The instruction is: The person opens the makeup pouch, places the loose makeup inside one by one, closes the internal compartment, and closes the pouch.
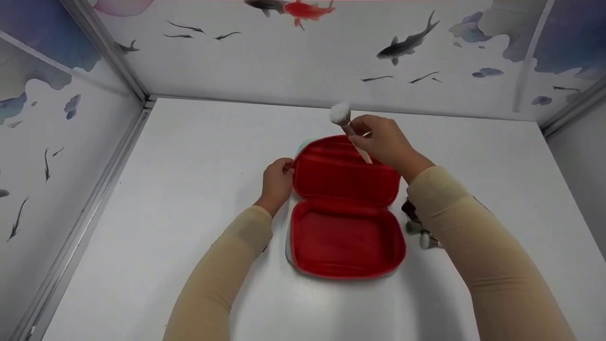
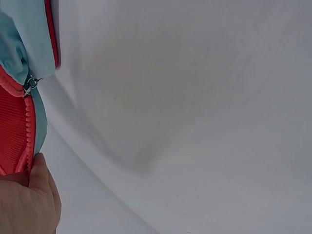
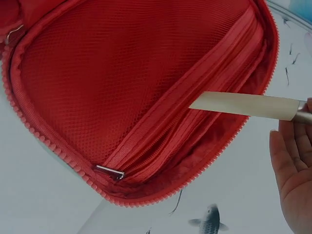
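A zip-up pouch (image 1: 348, 239), red inside with a pale blue-green outside, lies unfolded on the table. My left hand (image 1: 277, 184) pinches the left edge of its raised lid; the left wrist view shows the thumb at the zipper teeth (image 2: 30, 126). Above the lid, my right hand (image 1: 386, 142) holds a makeup brush (image 1: 340, 114) with its white bristles up. In the right wrist view the brush's pale handle (image 3: 243, 105) points down at the slit of the lid's zippered mesh pocket (image 3: 122, 87), its end overlapping the slit. The pouch's lower half holds nothing visible.
Several more makeup brushes (image 1: 428, 240) lie right of the pouch, partly hidden by my right sleeve (image 1: 478, 237). The white table (image 1: 203, 156) is bounded by panels printed with fish, behind and at the sides.
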Demonstrator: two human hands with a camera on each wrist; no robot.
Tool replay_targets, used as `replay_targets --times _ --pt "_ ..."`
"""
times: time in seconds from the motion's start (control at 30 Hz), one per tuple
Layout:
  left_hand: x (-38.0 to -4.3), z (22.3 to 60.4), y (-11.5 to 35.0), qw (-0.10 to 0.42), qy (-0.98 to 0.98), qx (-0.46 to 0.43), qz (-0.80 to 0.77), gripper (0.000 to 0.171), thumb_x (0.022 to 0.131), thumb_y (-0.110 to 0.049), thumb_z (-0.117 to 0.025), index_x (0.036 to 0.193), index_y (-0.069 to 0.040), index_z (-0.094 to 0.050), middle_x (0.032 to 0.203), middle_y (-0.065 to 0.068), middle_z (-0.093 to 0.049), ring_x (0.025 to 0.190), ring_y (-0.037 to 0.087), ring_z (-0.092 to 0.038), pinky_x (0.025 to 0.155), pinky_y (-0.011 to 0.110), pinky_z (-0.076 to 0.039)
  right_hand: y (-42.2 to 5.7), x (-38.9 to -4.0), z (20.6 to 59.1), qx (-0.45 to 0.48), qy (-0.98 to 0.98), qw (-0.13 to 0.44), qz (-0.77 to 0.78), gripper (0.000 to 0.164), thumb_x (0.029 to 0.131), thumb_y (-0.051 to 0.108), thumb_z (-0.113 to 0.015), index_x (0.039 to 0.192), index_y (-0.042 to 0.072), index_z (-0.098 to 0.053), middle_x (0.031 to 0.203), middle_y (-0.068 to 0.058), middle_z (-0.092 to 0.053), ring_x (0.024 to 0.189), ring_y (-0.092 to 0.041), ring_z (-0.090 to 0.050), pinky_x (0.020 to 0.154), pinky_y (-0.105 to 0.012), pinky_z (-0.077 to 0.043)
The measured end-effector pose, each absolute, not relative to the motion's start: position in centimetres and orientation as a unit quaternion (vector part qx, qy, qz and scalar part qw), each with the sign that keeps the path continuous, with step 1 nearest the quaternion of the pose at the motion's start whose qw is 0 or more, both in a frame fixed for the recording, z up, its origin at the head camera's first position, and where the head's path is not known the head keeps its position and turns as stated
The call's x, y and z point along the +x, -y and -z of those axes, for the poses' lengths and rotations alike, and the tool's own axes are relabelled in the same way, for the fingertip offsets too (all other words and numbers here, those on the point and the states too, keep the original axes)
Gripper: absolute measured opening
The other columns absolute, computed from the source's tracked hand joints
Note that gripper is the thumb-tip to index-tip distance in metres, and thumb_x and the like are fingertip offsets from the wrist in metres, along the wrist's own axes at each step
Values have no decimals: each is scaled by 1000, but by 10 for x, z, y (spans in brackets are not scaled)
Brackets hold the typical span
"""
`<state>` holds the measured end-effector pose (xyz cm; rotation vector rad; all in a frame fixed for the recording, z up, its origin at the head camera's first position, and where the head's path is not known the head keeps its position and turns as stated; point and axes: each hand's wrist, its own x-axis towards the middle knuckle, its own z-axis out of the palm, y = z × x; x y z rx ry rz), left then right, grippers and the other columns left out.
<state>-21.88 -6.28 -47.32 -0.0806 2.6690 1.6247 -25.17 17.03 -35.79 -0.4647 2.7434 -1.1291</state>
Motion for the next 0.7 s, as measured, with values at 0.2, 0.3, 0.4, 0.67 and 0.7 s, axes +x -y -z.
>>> replay_targets --times 0.2,0.3,0.4,0.67,0.7 --pt "-218 474 61 -2 -851 -27 -525 25 95 2 -53 118 5 -62 113 17 -65 107 27 -61 92 35 -48 -167 -253 368 -172 -933 105 298 29 94 12 -62 122 3 -62 115 -12 -64 108 -25 -58 95 -42 -46" --pt "-218 474 61 -2 -848 -32 -529 24 95 2 -53 117 5 -62 112 17 -65 106 27 -61 91 35 -49 -165 -253 374 -184 -944 113 250 31 95 12 -61 124 3 -62 119 -13 -63 111 -27 -57 96 -43 -46" --pt "-217 473 61 1 -844 -35 -535 24 95 2 -53 117 5 -62 112 17 -65 106 27 -61 92 35 -49 -164 -252 379 -196 -952 115 204 28 95 13 -61 121 5 -63 116 -12 -64 108 -26 -58 94 -43 -47" --pt "-216 473 61 0 -834 -46 -550 25 94 3 -52 117 6 -62 111 18 -65 106 27 -61 92 35 -49 -161 -243 386 -192 -965 121 134 27 95 15 -61 121 9 -62 115 -11 -64 108 -27 -57 94 -45 -48" --pt "-216 472 61 1 -833 -47 -551 25 95 2 -52 117 6 -62 112 18 -65 106 27 -61 92 35 -49 -161 -243 388 -190 -965 120 135 27 95 15 -61 122 9 -62 116 -11 -63 108 -27 -57 95 -46 -48"
